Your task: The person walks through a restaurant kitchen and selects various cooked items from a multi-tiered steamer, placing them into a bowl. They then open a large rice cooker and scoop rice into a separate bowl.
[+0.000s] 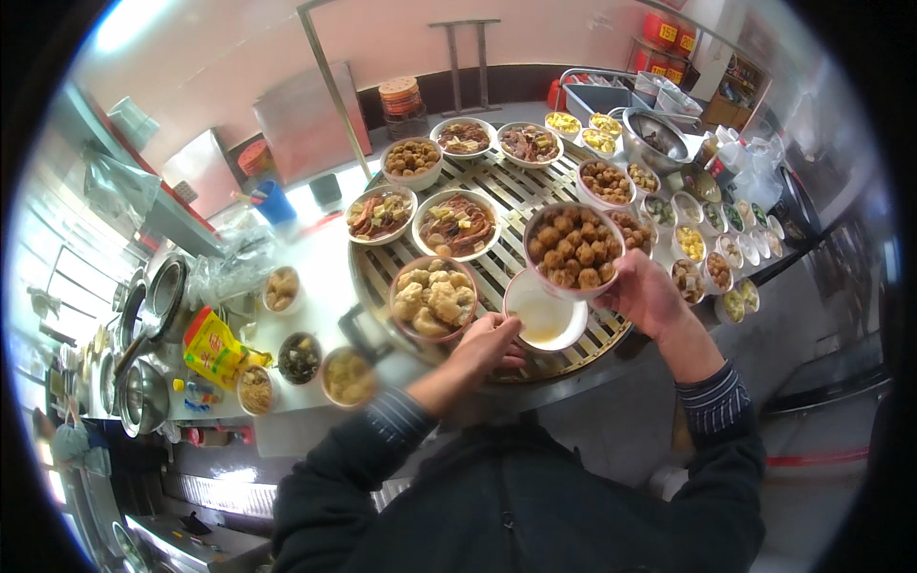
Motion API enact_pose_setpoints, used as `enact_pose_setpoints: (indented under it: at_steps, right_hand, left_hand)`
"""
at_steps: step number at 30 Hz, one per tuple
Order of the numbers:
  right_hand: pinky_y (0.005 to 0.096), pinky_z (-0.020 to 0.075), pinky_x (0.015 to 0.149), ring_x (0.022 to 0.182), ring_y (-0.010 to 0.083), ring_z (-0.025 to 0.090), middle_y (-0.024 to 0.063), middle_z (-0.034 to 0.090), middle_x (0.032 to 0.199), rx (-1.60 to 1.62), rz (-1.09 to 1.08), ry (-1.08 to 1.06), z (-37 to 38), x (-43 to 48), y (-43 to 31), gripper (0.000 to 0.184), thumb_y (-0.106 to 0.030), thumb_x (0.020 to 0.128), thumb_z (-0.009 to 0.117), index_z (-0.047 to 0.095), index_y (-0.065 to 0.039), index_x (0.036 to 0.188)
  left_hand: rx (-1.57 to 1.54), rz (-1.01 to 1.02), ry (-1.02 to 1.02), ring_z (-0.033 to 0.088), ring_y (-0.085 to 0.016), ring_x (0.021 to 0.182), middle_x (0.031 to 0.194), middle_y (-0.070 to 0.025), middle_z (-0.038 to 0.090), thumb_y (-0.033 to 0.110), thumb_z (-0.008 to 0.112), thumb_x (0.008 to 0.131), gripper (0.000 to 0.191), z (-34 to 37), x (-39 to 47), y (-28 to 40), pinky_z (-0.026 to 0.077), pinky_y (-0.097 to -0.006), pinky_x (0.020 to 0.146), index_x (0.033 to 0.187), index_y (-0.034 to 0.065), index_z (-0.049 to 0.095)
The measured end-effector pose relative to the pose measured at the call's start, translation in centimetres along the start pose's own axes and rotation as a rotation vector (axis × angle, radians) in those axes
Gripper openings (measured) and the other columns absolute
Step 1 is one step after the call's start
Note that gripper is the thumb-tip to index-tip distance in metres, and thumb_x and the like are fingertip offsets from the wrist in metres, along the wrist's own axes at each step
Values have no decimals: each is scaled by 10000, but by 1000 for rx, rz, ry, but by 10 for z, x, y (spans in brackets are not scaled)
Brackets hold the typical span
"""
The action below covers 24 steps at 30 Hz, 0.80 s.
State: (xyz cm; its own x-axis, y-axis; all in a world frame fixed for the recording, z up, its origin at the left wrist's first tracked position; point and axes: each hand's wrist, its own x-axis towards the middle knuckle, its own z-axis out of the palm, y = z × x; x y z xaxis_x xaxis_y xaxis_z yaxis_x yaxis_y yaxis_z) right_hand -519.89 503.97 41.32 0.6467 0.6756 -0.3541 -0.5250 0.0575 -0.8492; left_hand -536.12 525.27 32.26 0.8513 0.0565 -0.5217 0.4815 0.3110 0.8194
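Observation:
My right hand (648, 294) grips the side of a bowl of browned fried balls (573, 247), lifted a little above the slatted round rack (530, 193). Partly beneath it is a white bowl (571, 326) with a shallow pool of yellowish liquid. The fingers of my left hand (491, 342) pinch this lower bowl's left rim. A bowl of pale fried pieces (433, 297) stands just beyond my left hand. Behind it are two bowls of sliced meat in dark broth, the larger meat bowl (458, 223) and the smaller meat bowl (381, 213).
More filled bowls (412, 163) line the rack's far edge. Many small dishes (690, 243) crowd the right, near a steel mixing bowl (653, 140). At left, the white counter (315, 279) bears a yellow packet (218, 351), pans (168, 290) and a blue cup (274, 203).

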Motion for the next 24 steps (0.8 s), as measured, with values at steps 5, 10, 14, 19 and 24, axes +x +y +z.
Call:
enact_pose_setpoints:
  at_steps: [5, 10, 14, 19, 24]
  right_hand:
    - [339, 595, 770, 915, 156, 673, 69, 661, 1082, -126, 0, -17, -15, -4, -3, 403, -220, 900, 578, 567, -44, 1262]
    - [304, 542, 765, 911, 125, 622, 36, 611, 1078, -368, -18, -109, -31, 12, -22, 519, -282, 881, 614, 507, -85, 1349]
    - [299, 515, 722, 850, 132, 605, 52, 611, 1022, -630, -92, -179, -35, 35, -44, 688, -289, 856, 665, 413, -9, 1432]
    - [365, 534, 840, 931, 256, 665, 166, 640, 1107, -1149, -353, -258, -17, 55, -53, 786, -317, 792, 728, 417, 23, 1428]
    - [448, 504, 989, 1140, 398, 634, 266, 604, 1263, -1441, -629, -299, -1, 52, -36, 796, -348, 748, 757, 458, -49, 1423]
  left_hand:
    - [-34, 43, 97, 643, -184, 951, 1083, -131, 609, 318, 526, 1016, 430, 15, 4, -1, 594, -313, 781, 1256, -34, 470]
    - [-151, 48, 160, 644, -184, 876, 1042, -123, 609, 334, 550, 1006, 438, 30, 4, 6, 600, -316, 750, 1238, -31, 478]
    - [-10, 82, 365, 643, -198, 799, 956, -146, 632, 363, 623, 939, 510, 38, 12, 11, 604, -344, 658, 1190, -68, 516]
    - [7, 37, 393, 671, -207, 734, 920, -149, 647, 354, 621, 943, 478, 41, 24, 13, 598, -338, 592, 1100, -95, 569]
    - [-163, 179, 534, 675, -195, 724, 930, -144, 656, 266, 611, 985, 380, 58, 13, 6, 610, -322, 591, 1143, -69, 525]
